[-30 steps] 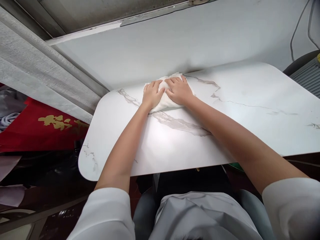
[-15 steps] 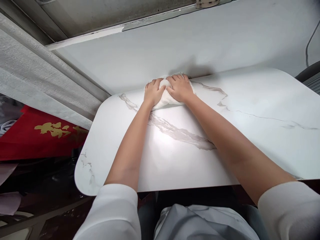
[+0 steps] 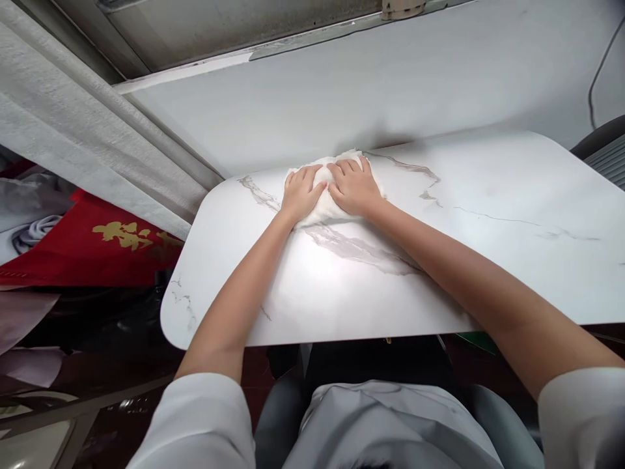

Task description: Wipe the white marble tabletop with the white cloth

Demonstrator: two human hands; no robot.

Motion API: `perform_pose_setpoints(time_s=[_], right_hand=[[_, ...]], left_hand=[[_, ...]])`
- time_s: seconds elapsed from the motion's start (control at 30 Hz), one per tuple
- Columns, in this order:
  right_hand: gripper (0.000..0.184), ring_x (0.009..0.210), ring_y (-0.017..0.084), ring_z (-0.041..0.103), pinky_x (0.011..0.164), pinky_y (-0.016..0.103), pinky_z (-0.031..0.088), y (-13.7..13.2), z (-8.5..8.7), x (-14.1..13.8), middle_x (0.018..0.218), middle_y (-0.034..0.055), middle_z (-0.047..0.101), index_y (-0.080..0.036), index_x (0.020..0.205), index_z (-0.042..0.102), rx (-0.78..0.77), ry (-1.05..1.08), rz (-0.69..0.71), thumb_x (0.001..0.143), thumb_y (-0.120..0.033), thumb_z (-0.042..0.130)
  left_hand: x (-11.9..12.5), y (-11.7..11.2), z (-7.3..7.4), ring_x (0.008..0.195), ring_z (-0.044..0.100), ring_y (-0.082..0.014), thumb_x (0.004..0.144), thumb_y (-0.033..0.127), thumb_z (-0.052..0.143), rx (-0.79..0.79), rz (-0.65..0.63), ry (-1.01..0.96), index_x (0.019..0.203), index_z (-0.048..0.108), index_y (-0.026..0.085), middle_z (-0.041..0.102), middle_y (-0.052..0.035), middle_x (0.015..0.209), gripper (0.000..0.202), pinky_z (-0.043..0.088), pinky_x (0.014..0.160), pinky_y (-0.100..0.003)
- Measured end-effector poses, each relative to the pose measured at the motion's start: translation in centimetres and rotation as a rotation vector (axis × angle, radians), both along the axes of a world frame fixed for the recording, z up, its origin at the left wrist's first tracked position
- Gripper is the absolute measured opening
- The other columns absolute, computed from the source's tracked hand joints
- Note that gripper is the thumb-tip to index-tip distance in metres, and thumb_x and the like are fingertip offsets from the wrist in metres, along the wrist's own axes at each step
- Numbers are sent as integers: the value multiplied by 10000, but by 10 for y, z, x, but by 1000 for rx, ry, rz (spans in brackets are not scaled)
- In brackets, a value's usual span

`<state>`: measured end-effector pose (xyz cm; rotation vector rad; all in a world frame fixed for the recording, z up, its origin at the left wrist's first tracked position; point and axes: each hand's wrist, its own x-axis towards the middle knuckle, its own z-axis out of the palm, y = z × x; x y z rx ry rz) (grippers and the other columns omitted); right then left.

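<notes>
Seen at upper centre of the frame, a crumpled white cloth, lying near the far edge of a white, round-cornered, marble-patterned tabletop. Laid over the cloth side by side, left hand and right hand, both with fingers outstretched and slightly spread. At left, red fabric with gold markings; at upper left, a pale grey textured curtain.

Okay so the crumpled white cloth is on the long white marble-patterned table with rounded corners, near its back edge, with the flat pale wall behind. Left hand on the cloth's left part, right hand on its right. Whitish textured fabric curtain off left, gold-marked red fabric left of the table.
</notes>
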<state>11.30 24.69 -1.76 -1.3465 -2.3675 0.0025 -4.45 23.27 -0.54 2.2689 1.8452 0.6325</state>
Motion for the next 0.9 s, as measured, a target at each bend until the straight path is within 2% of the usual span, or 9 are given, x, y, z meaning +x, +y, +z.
perform_pose_setpoints(time_s=[0.2, 0.33, 0.43, 0.5, 0.6, 0.7, 0.8, 0.9], right_hand=[[551, 1323, 340, 406, 1155, 604, 171, -91, 0, 7, 1406, 204, 491, -63, 1432, 451, 53, -70, 31, 973, -315, 281], [572, 1323, 347, 412, 1156, 589, 204, -153, 4, 11, 1425, 205, 482, -60, 1450, 457, 87, -123, 64, 988, -333, 260], [575, 1320, 368, 415, 1141, 602, 216, -186, 7, 12, 1412, 229, 487, -40, 1456, 455, 124, -139, 125, 1006, -333, 250], [565, 1321, 378, 413, 1135, 606, 216, -200, 9, 10, 1407, 246, 483, -25, 1455, 455, 132, -143, 158, 1011, -326, 280], [558, 1314, 392, 415, 1125, 615, 217, -209, 11, 4, 1398, 264, 480, -11, 1450, 459, 132, -148, 188, 1003, -320, 331], [547, 1303, 389, 417, 1120, 613, 219, -206, 12, -3, 1390, 259, 482, -19, 1442, 469, 126, -139, 225, 1000, -317, 346], [530, 1292, 374, 412, 1120, 600, 221, -191, 12, -13, 1368, 236, 499, -35, 1426, 484, 111, -101, 260, 1001, -316, 341], [501, 1246, 350, 437, 1119, 583, 224, -164, 10, -29, 1302, 204, 541, -52, 1397, 505, 81, -58, 269, 990, -301, 350]], left_hand=[[3, -90, 5, 1409, 404, -191, 977, 300, 401, -45, -21, 48, 1413, 456, 230, 515, -65, 1475, 445, 144, 1243, -437], [2, -156, 5, 1441, 363, -204, 990, 324, 372, -62, -14, 93, 1437, 423, 205, 482, -98, 1498, 465, 119, 1256, -441], [-2, -193, 6, 1449, 349, -219, 999, 347, 346, -65, -25, 102, 1446, 401, 195, 474, -119, 1493, 475, 120, 1256, -469], [-6, -210, 7, 1453, 340, -232, 1005, 358, 335, -72, -29, 100, 1451, 389, 171, 469, -134, 1490, 486, 121, 1252, -493], [-10, -224, 10, 1455, 333, -234, 1013, 354, 324, -83, -22, 90, 1452, 387, 159, 467, -135, 1490, 484, 127, 1249, -506], [-14, -227, 10, 1447, 349, -236, 1013, 338, 316, -79, 31, 83, 1445, 398, 169, 480, -127, 1482, 471, 145, 1244, -511], [-23, -218, 9, 1434, 368, -250, 1002, 330, 321, -74, 75, 82, 1432, 414, 167, 493, -133, 1469, 469, 156, 1235, -528], [-39, -193, 6, 1424, 382, -260, 986, 331, 339, -58, 98, 70, 1410, 435, 170, 503, -129, 1464, 464, 162, 1228, -533]])
